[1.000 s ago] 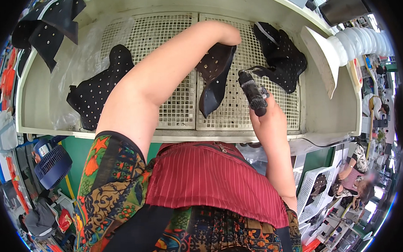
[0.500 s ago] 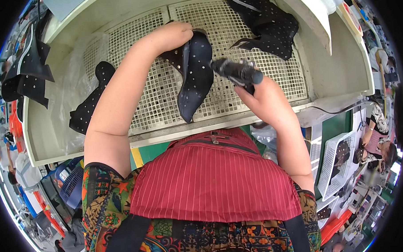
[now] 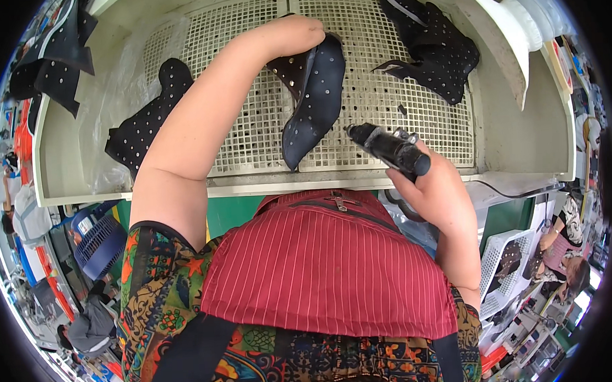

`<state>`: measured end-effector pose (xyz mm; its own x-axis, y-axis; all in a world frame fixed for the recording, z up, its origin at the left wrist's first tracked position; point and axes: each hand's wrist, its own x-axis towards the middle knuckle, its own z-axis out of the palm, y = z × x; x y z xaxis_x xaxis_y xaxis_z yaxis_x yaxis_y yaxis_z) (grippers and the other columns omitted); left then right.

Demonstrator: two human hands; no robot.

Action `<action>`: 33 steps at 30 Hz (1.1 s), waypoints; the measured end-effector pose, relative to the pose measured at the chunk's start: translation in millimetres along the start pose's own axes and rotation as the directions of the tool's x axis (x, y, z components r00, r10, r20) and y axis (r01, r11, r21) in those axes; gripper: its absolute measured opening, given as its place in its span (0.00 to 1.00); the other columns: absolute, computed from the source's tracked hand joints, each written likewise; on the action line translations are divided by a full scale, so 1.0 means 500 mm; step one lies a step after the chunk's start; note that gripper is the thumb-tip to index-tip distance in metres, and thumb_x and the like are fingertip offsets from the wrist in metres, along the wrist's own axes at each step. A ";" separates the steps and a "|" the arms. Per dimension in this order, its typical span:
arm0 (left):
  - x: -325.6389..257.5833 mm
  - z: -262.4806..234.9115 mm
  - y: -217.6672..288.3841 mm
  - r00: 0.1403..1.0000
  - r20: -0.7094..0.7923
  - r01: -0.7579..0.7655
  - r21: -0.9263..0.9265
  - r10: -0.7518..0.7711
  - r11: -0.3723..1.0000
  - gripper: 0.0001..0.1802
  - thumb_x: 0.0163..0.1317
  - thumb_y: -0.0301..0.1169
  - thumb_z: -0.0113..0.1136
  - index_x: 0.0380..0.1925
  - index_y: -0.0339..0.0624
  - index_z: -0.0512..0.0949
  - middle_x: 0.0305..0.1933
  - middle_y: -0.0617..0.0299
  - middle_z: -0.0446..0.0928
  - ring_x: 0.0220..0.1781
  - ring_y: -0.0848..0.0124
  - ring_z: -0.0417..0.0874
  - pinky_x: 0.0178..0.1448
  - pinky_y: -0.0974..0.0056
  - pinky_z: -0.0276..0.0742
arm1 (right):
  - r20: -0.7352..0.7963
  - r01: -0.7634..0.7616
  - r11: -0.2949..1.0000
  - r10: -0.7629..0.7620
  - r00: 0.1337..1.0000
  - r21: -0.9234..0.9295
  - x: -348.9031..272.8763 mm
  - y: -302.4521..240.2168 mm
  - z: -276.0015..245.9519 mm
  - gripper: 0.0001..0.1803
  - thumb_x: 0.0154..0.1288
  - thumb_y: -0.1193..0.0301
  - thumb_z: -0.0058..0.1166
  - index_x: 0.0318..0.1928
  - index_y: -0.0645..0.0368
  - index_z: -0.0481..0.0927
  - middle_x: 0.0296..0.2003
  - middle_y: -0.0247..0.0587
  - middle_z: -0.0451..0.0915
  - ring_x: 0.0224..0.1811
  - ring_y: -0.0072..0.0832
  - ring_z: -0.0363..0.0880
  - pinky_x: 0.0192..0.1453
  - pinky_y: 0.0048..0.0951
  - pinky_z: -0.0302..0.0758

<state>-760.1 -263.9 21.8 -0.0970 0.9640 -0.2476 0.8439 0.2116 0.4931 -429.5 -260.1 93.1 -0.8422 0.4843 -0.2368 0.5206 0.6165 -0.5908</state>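
Tool tip: the black pistol-shaped tool (image 3: 389,148) is now lowered along the edge of the held studded piece (image 3: 319,89) and separated from it by a visible gap; half a second ago its tip was seen right at that edge.
Meaning: judged as a shift of aim, with the piece kept in hand; whether anything is being sprayed or blown cannot be told.
Right hand: the right hand (image 3: 444,189) is closed around the tool's handle, the tip being turned toward the piece.
Left hand: the left hand (image 3: 297,36) is nearly closed, the piece's upper end being pinched in it.
Held piece: it is suspended over the grid (image 3: 375,40) of the walled tabletop (image 3: 235,191), between the left hand and the tool, its pointed end directed downward.
Earlier side: a second ago mostly brown was shown; now the black studded face is exposed, brown being seen only at its left.
Loose pieces: one studded piece (image 3: 148,122) is left beside the left forearm, another studded piece (image 3: 443,58) near the white hood (image 3: 503,36).
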 end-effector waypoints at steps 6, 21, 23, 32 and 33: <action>-0.006 0.000 0.015 1.000 0.003 0.016 0.025 -0.016 1.000 0.21 0.64 0.37 0.41 0.50 0.37 0.76 0.51 0.48 0.78 0.53 0.54 0.78 0.58 0.57 0.71 | -0.085 -0.023 0.998 0.028 0.996 0.060 0.016 0.005 0.006 0.19 0.57 0.68 0.59 0.47 0.63 0.72 0.27 0.57 0.78 0.33 0.54 0.78 0.37 0.46 0.73; -0.096 -0.038 0.032 0.951 -0.304 0.050 -0.048 -0.063 0.998 0.23 0.63 0.34 0.42 0.54 0.36 0.74 0.56 0.50 0.76 0.60 0.56 0.74 0.65 0.59 0.66 | -0.069 -0.184 0.895 0.231 0.971 0.407 0.049 0.161 0.027 0.19 0.60 0.69 0.58 0.50 0.65 0.74 0.29 0.43 0.79 0.31 0.31 0.78 0.38 0.33 0.76; -0.140 -0.077 0.069 0.933 -0.359 -0.001 -0.090 -0.031 0.996 0.23 0.63 0.32 0.41 0.56 0.36 0.73 0.57 0.50 0.75 0.62 0.59 0.73 0.67 0.60 0.64 | 0.059 -0.286 0.766 0.309 0.949 0.576 0.063 0.206 0.043 0.20 0.61 0.68 0.57 0.51 0.66 0.73 0.28 0.41 0.79 0.29 0.30 0.77 0.35 0.32 0.76; -0.223 -0.123 0.230 0.829 -0.425 -0.394 0.018 0.364 0.919 0.17 0.60 0.23 0.43 0.49 0.32 0.74 0.53 0.46 0.76 0.50 0.53 0.77 0.55 0.61 0.71 | -0.388 -0.281 0.959 0.270 0.881 0.030 -0.027 0.172 0.022 0.21 0.59 0.59 0.59 0.47 0.61 0.78 0.43 0.51 0.81 0.47 0.49 0.78 0.51 0.42 0.74; -0.226 -0.119 0.259 0.808 -0.380 -0.455 0.086 0.452 0.886 0.14 0.58 0.21 0.44 0.44 0.32 0.73 0.52 0.46 0.76 0.48 0.51 0.77 0.53 0.60 0.72 | -0.513 -0.159 0.985 0.171 0.841 0.068 -0.055 0.153 0.009 0.19 0.60 0.61 0.58 0.47 0.60 0.78 0.44 0.50 0.80 0.47 0.47 0.79 0.50 0.41 0.75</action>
<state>-671.3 -335.8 163.5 0.1023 0.9351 0.3392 0.8376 -0.2650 0.4777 -367.2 -228.9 50.7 -0.5480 0.8310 0.0956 0.6368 0.4885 -0.5965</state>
